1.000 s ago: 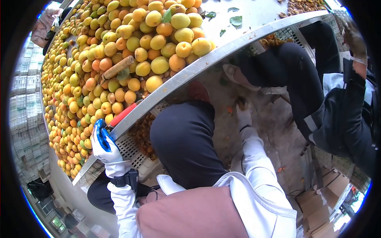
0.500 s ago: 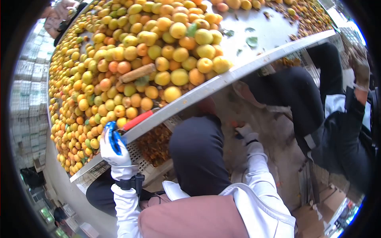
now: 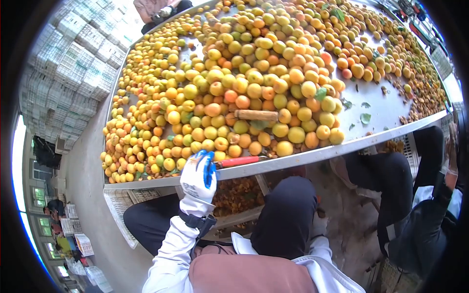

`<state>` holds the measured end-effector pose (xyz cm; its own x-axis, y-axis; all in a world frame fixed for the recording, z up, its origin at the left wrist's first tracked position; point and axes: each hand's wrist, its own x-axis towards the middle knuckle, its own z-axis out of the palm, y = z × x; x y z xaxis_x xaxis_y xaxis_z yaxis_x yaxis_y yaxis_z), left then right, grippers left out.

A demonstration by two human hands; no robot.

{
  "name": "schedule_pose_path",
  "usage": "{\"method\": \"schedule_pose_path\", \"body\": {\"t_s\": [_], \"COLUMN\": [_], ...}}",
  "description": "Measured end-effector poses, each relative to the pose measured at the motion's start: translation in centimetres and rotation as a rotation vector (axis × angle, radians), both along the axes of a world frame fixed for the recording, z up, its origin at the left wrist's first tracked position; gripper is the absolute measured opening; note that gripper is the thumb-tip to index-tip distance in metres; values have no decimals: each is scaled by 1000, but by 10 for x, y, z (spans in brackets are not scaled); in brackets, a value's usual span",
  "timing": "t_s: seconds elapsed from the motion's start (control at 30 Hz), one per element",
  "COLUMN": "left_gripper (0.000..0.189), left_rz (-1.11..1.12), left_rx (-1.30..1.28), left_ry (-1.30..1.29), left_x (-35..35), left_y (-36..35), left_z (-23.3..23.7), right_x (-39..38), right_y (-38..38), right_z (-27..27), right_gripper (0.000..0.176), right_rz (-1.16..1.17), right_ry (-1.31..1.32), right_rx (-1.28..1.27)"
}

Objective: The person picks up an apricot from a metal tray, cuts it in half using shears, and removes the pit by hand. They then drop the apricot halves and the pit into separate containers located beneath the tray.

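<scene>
My left hand [image 3: 198,178], in a white glove with blue palm and fingertips, is at the near rim of the metal table [image 3: 288,157]. Its fingers are curled, and whatever they may enclose is hidden. Right beside it lies a tool with a red handle [image 3: 239,161], along the rim. A wooden handle [image 3: 256,115] rests among the heaped apricots [image 3: 264,93] farther in. Down below the table, my right hand [image 3: 320,225] is partly behind my right knee; its fingers are blurred and hidden.
A crate of torn apricot pieces [image 3: 239,195] stands under the table. A co-worker [image 3: 420,215] sits at the right, and another person [image 3: 159,10] is across the table. Stacked white crates [image 3: 73,63] line the left. Brown scraps [image 3: 425,100] lie on the right corner.
The view has turned left and levelled out. My left hand stays at the rim beside the red handle. My right hand has drawn back toward my body, partly behind the knee.
</scene>
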<state>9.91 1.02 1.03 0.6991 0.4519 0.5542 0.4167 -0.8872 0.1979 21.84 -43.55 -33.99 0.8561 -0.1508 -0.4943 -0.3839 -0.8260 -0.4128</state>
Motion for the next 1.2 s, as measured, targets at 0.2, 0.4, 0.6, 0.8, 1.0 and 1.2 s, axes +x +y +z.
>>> {"method": "schedule_pose_path", "body": {"t_s": [0.2,0.4,0.6,0.8,1.0,1.2], "left_gripper": [29,29,31,57,67,57], "left_rz": [-27,-64,-79,-165,-94,-81], "left_rx": [-43,-177,-105,143,31,-122], "left_ry": [-14,-43,-22,195,532,801], "left_x": [-2,-5,27,111,194,215], "left_y": [2,7,29,103,132,135], "left_z": [3,21,60,58,33,40], "right_x": [48,154,82,16,59,122], "right_y": [10,-65,-21,-17,-49,-27], "right_z": [41,-127,-71,-62,-90,-11], "right_gripper": [59,56,71,77,77,67], "right_rz": [342,162,148,125,212,133], "right_ry": [347,41,-418,79,357,-129], "right_rx": [-115,125,-129,-126,342,-13]}}
